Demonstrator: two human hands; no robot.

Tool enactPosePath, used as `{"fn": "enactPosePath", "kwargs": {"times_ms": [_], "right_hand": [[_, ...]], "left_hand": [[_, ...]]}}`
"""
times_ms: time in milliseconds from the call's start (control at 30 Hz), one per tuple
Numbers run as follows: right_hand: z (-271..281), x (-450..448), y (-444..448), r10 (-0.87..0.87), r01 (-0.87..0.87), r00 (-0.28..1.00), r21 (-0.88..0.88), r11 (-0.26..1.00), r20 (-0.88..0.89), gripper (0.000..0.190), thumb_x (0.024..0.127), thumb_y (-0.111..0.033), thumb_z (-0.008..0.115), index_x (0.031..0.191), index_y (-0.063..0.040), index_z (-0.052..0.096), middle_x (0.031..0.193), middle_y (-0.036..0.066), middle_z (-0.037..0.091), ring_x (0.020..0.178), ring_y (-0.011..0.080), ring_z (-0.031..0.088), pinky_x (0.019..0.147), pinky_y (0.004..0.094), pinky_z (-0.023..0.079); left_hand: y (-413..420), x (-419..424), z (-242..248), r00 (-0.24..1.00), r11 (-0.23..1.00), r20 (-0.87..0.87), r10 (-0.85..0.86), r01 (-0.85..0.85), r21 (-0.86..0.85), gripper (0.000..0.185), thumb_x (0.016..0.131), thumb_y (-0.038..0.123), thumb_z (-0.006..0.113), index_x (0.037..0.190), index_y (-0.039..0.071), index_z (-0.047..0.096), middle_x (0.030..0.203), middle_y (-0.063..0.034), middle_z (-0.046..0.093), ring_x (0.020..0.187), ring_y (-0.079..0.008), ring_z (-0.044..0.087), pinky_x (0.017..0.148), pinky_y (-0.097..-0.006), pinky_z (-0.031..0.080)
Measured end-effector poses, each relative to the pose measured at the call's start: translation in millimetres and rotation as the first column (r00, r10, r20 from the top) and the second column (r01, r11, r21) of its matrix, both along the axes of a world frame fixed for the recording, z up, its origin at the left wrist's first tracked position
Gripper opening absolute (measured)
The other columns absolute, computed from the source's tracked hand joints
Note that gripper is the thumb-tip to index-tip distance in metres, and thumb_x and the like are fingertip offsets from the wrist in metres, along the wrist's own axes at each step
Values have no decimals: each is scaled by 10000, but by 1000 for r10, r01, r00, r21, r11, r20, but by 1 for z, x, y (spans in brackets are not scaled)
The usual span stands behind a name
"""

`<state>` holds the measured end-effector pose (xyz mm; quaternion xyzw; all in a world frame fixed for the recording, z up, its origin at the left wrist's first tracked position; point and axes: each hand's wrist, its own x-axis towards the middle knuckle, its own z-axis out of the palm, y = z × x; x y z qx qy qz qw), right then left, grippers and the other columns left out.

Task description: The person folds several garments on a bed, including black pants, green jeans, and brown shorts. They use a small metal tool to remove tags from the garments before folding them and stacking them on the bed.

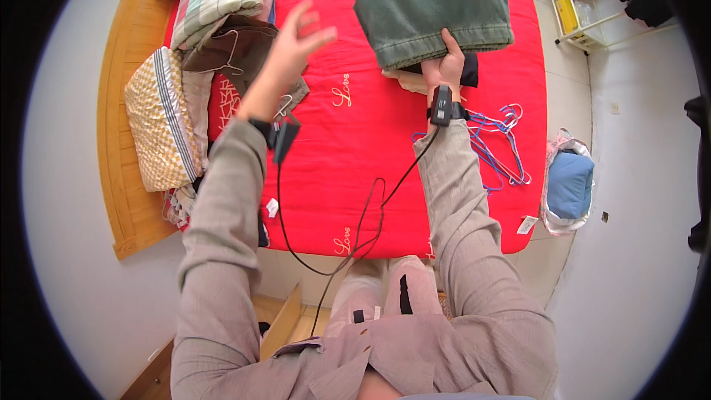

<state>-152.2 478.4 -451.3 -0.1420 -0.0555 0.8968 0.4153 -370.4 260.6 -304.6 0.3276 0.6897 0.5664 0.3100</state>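
Note:
My right hand (444,66) grips the hem edge of a folded green denim garment (427,5), thumb on top and the other fingers hidden beneath it. The garment is held up over the far right of a red bedspread (355,161). Partly under it lie a black folded cloth (470,71) and a cream one (408,81). My left hand (297,33) is in the air with fingers spread, holding nothing. It is nearest to a dark brown garment (250,53) on the bed's left, on which a white wire hanger (233,58) rests.
Several blue and white hangers (502,144) lie on the bed's right. A plaid quilt (228,0) and a yellow checked pillow (161,122) rest by the wooden headboard (133,94). A bag with blue cloth (569,183) stands on the floor. A black cable (364,222) links my wrist devices.

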Motion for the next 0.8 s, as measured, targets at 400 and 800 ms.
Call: {"fn": "enactPosePath", "kwargs": {"times_ms": [400,800], "right_hand": [[-216,36,-33,302,-221,725,-206,953,619,672,1073,-364,675,1603,-41,419,1712,173,369,1557,342,400,1282,557,326],[-241,-76,-284,5,-983,55,54,174,998,342,899,-227,854,1152,-41,719,1035,91,780,890,211,737,778,364,591]], "left_hand": [[-385,207,-201,471,661,565,677,-52,-748,695,999,288,756,1608,153,448,1418,-85,681,1275,-247,666,1024,-422,504],[-477,151,-270,423,747,630,651,-212,-630,577,998,266,760,1520,140,550,1359,-83,697,1157,-181,683,919,-345,521]]}}
